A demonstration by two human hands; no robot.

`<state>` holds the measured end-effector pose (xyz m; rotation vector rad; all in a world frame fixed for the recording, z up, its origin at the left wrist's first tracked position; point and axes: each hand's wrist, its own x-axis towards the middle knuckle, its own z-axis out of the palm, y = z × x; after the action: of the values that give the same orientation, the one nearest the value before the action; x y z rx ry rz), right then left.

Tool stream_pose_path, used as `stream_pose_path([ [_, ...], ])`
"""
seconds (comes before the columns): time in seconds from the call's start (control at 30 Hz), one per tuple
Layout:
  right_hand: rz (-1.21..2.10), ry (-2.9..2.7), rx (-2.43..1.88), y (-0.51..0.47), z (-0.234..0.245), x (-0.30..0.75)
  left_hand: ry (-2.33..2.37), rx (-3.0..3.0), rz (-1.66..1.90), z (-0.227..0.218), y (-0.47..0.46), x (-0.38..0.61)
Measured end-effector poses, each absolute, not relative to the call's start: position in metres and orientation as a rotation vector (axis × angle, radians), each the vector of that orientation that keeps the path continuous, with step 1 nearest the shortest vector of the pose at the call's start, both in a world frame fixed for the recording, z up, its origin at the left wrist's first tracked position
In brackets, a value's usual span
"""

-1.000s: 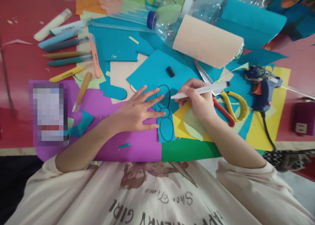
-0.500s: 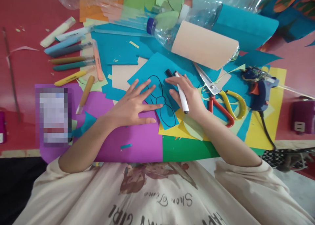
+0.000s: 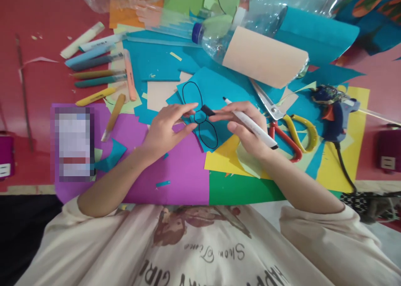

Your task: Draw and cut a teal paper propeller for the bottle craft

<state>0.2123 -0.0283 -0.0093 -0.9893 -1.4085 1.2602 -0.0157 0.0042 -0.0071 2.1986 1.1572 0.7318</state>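
My right hand (image 3: 247, 127) grips a white marker (image 3: 253, 125) whose black tip points up and left. The small black marker cap (image 3: 207, 110) sits between the fingertips of both hands; my left hand (image 3: 167, 127) pinches at it with thumb and forefinger. Under the hands lies a blue paper sheet (image 3: 216, 89) with a black bow-shaped outline (image 3: 199, 115) drawn on it. The sheet rests on purple paper (image 3: 175, 169) and yellow paper (image 3: 225, 156).
Red-and-yellow scissors (image 3: 283, 127) and a blue glue gun (image 3: 333, 110) lie to the right. A clear plastic bottle (image 3: 219, 35) wrapped in beige paper lies behind. Several markers (image 3: 97, 75) lie at the left. A pixelated card (image 3: 74, 144) rests on the purple sheet.
My right hand stopped drawing, turned the marker round and picked up the black cap. My left hand lifted off the blue sheet and now pinches at the cap. The sheet shifted.
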Motion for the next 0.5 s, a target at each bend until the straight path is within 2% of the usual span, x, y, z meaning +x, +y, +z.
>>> stream_pose_path([
  [0.33, 1.584, -1.325, -0.955, -0.033, -0.009, 0.209, 1.083, 1.854, 0.859, -0.007, -0.002, -0.008],
  [0.5, 1.585, -1.160, -1.079, -0.027, -0.001, 0.209, 1.044, 1.720, 0.870, -0.006, -0.006, -0.005],
])
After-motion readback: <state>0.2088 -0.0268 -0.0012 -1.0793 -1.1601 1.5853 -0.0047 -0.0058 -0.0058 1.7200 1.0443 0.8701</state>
